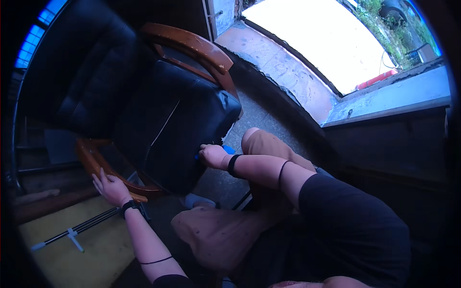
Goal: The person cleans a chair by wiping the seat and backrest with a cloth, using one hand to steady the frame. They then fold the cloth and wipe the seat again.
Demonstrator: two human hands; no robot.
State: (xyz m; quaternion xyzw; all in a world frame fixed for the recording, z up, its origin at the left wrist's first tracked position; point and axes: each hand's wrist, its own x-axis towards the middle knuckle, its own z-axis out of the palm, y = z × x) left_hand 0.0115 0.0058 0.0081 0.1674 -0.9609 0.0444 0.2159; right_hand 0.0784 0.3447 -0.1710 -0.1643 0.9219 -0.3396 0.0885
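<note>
A black padded armchair (170, 105) with worn reddish-brown wooden arms stands before me. My left hand (113, 188) lies on its near armrest (98, 161), fingers stretched out along the wood. At the front edge of the seat, my right hand (212, 156) is closed, palm side hidden. Bits of a blue thing (229, 150) show on both sides of that fist; I cannot make out its kind. Close by, the seat cover has a ragged pale edge (227, 133). A thin pale line (165, 122) runs across the seat.
Beyond the chair is a bright opening with a worn sill (276, 60) and a red object (377, 79) outside. At lower left, thin dark rods with a white clip (72, 234) lie on a yellowish board (91, 259). My bent knees flank the chair's front.
</note>
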